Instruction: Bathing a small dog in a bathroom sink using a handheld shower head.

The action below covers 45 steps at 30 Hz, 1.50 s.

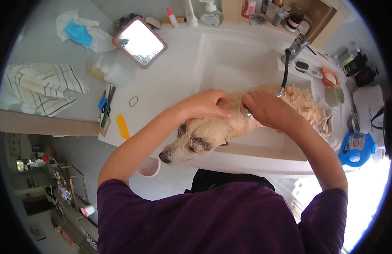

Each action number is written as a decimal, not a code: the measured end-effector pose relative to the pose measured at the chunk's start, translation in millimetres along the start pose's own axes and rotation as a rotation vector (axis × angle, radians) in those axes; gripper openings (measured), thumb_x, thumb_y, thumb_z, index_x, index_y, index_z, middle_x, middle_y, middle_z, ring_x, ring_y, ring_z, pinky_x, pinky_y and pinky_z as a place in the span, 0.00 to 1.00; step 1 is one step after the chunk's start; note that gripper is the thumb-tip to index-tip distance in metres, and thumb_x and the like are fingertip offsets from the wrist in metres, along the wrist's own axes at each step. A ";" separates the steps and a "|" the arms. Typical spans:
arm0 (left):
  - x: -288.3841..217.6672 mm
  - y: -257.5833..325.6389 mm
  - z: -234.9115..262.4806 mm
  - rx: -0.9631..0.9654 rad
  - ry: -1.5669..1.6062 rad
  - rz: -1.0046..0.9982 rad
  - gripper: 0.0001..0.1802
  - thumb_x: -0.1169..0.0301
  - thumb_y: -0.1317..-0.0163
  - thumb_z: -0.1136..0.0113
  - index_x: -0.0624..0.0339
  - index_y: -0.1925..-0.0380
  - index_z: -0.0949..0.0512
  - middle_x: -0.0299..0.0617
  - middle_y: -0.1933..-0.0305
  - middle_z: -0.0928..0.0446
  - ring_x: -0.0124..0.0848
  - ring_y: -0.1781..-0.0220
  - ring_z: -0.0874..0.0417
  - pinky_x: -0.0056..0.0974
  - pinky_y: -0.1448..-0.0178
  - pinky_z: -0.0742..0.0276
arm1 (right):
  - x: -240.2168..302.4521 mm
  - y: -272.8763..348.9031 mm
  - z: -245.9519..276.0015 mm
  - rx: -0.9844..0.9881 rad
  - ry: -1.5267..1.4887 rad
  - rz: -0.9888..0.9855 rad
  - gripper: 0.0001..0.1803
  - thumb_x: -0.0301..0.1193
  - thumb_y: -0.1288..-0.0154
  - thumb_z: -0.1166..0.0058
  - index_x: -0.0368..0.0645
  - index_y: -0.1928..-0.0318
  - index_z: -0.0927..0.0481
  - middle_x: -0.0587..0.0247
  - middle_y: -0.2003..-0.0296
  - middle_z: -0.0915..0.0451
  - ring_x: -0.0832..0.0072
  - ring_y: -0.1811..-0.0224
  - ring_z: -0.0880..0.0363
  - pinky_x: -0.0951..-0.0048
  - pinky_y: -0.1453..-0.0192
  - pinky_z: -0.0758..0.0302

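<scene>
A wet, cream-coloured dog (242,122) is in the white sink (230,55), its grey-muzzled head over the near rim, pointing left. My left hand (207,103) is curved against the fur behind its head, thumb and fingers bent round the neck. Over the dog's shoulders, my right hand (268,109) is closed round a chrome spray head (245,111). Its black hose (286,70) runs up to the chrome faucet (297,44) at the back right. My right fingers partly hide the spray head. Whether water flows cannot be made out.
Left on the counter lie a framed mirror (140,42), a yellow comb (122,127), a hair tie (133,101) and a striped towel (47,86). On the right stand a blue bottle (356,149), a brush (308,69) and a green cup (334,96). A pale bucket (149,167) is below.
</scene>
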<state>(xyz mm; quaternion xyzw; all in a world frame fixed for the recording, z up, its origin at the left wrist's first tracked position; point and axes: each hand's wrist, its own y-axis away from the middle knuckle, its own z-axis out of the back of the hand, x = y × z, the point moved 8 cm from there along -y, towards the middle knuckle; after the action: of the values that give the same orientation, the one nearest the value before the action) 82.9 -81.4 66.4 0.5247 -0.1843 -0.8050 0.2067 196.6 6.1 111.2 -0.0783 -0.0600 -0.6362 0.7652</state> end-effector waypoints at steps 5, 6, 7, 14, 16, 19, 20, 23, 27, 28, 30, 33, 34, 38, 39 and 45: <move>-42.6 -9.8 -12.8 -0.135 -0.256 -0.117 0.29 0.55 0.48 0.28 0.66 0.56 0.24 0.46 0.61 0.23 0.35 0.59 0.23 0.38 0.53 0.27 | -5.4 -3.9 5.6 -0.066 0.015 -0.064 0.09 0.26 0.38 0.50 0.40 0.58 0.30 0.56 0.62 0.27 0.59 0.58 0.24 0.60 0.54 0.27; -44.4 -11.3 -16.1 -0.124 -0.267 -0.117 0.29 0.55 0.48 0.28 0.66 0.56 0.24 0.46 0.61 0.23 0.35 0.59 0.23 0.38 0.53 0.27 | -2.9 -4.0 12.4 -0.165 0.016 -0.041 0.07 0.27 0.39 0.50 0.40 0.60 0.29 0.57 0.64 0.27 0.62 0.60 0.23 0.64 0.55 0.27; -49.2 -11.9 -14.1 -0.177 -0.189 -0.160 0.28 0.56 0.48 0.28 0.66 0.56 0.24 0.45 0.62 0.22 0.34 0.61 0.23 0.39 0.54 0.26 | -0.5 -3.6 19.0 -0.263 0.017 -0.019 0.06 0.27 0.40 0.49 0.40 0.63 0.28 0.59 0.66 0.27 0.66 0.62 0.23 0.67 0.57 0.26; -54.9 -12.5 -7.6 -0.266 -0.091 -0.156 0.23 0.62 0.45 0.30 0.67 0.58 0.26 0.43 0.63 0.21 0.31 0.62 0.21 0.37 0.55 0.25 | 7.6 -5.9 17.5 -0.437 0.128 -0.085 0.06 0.27 0.42 0.47 0.40 0.64 0.26 0.58 0.64 0.26 0.64 0.58 0.24 0.63 0.48 0.28; -46.4 -18.1 -8.0 -0.239 -0.080 -0.159 0.20 0.64 0.44 0.32 0.66 0.59 0.26 0.42 0.64 0.21 0.30 0.62 0.21 0.36 0.55 0.25 | 2.8 -4.8 8.2 -0.500 -0.017 -0.178 0.08 0.28 0.44 0.45 0.41 0.63 0.27 0.59 0.64 0.26 0.63 0.57 0.25 0.63 0.46 0.29; -36.4 -30.4 -14.9 -0.108 0.143 -0.117 0.15 0.69 0.41 0.38 0.64 0.58 0.26 0.40 0.63 0.22 0.29 0.60 0.21 0.35 0.55 0.25 | 2.0 0.6 8.1 -0.621 -0.082 -0.151 0.10 0.28 0.45 0.44 0.42 0.62 0.29 0.58 0.65 0.27 0.61 0.59 0.25 0.63 0.48 0.28; -32.2 -34.4 -23.9 0.001 0.353 -0.066 0.13 0.71 0.40 0.40 0.64 0.57 0.26 0.39 0.61 0.22 0.28 0.59 0.21 0.34 0.54 0.25 | 2.6 1.0 6.8 -0.627 -0.079 -0.153 0.10 0.28 0.45 0.44 0.42 0.62 0.29 0.58 0.65 0.27 0.61 0.59 0.25 0.63 0.48 0.28; -26.7 -45.6 -33.6 0.092 0.653 -0.112 0.14 0.74 0.41 0.43 0.62 0.53 0.26 0.39 0.56 0.23 0.28 0.56 0.22 0.33 0.52 0.26 | 5.7 3.3 5.9 -0.709 -0.081 -0.129 0.13 0.28 0.47 0.43 0.42 0.61 0.30 0.58 0.66 0.28 0.59 0.61 0.25 0.62 0.50 0.26; -42.5 -56.2 -44.0 0.184 0.759 -0.109 0.16 0.73 0.40 0.43 0.60 0.51 0.27 0.40 0.52 0.24 0.27 0.54 0.23 0.33 0.51 0.27 | -3.7 13.8 2.3 -0.847 -0.260 -0.173 0.16 0.20 0.47 0.45 0.41 0.56 0.29 0.56 0.64 0.25 0.59 0.60 0.23 0.64 0.53 0.25; -36.6 -63.3 -46.9 0.188 0.777 -0.036 0.16 0.71 0.39 0.41 0.59 0.51 0.26 0.39 0.55 0.24 0.27 0.56 0.22 0.32 0.53 0.26 | -12.1 17.7 1.8 -0.912 -0.405 -0.216 0.17 0.16 0.46 0.47 0.41 0.54 0.28 0.56 0.63 0.24 0.61 0.60 0.23 0.66 0.52 0.25; -35.9 -73.2 -47.9 0.198 0.793 0.035 0.16 0.68 0.39 0.40 0.58 0.51 0.26 0.39 0.57 0.23 0.27 0.59 0.22 0.32 0.55 0.26 | -20.2 24.2 -6.6 -0.944 -0.607 -0.300 0.18 0.14 0.44 0.52 0.41 0.52 0.29 0.57 0.60 0.24 0.64 0.58 0.23 0.68 0.51 0.25; -40.2 -85.0 -49.7 0.230 0.630 0.080 0.17 0.61 0.38 0.37 0.58 0.54 0.26 0.38 0.62 0.23 0.26 0.65 0.22 0.33 0.61 0.25 | -36.8 35.5 -20.4 -1.097 -1.054 -0.414 0.21 0.11 0.42 0.60 0.40 0.49 0.30 0.59 0.56 0.25 0.71 0.55 0.24 0.72 0.49 0.26; -40.3 -90.6 -46.2 0.158 0.520 0.052 0.19 0.58 0.39 0.36 0.58 0.55 0.25 0.37 0.64 0.23 0.26 0.67 0.23 0.32 0.63 0.25 | -41.9 41.0 -27.7 -1.223 -1.296 -0.433 0.21 0.10 0.41 0.62 0.40 0.48 0.31 0.60 0.54 0.25 0.74 0.54 0.26 0.73 0.49 0.27; -46.4 -84.7 -31.2 -0.020 0.294 -0.009 0.21 0.52 0.41 0.34 0.59 0.63 0.23 0.38 0.67 0.24 0.26 0.66 0.23 0.32 0.60 0.27 | -38.3 74.5 -58.8 -1.235 -1.126 -0.696 0.19 0.12 0.40 0.57 0.41 0.50 0.30 0.61 0.55 0.25 0.72 0.50 0.26 0.73 0.48 0.27; -48.6 -82.2 -24.4 -0.076 0.288 -0.037 0.20 0.52 0.41 0.35 0.59 0.66 0.22 0.38 0.67 0.24 0.27 0.64 0.23 0.33 0.56 0.27 | -31.1 77.6 -64.1 -1.236 -1.131 -0.699 0.19 0.12 0.40 0.57 0.41 0.50 0.30 0.61 0.55 0.25 0.72 0.50 0.26 0.73 0.48 0.27; -69.2 -59.3 -11.9 -0.072 0.184 -0.002 0.19 0.51 0.42 0.39 0.55 0.78 0.21 0.35 0.64 0.23 0.29 0.51 0.28 0.40 0.41 0.39 | 29.7 5.8 -54.4 -0.726 -0.435 -0.481 0.10 0.34 0.34 0.47 0.43 0.56 0.23 0.56 0.58 0.23 0.57 0.47 0.27 0.56 0.31 0.42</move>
<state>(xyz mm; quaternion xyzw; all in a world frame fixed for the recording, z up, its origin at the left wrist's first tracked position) 110.7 4.2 84.6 0.5890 -0.1352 -0.7595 0.2408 207.4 -32.2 63.3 -0.4550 -0.0093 -0.7437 0.4896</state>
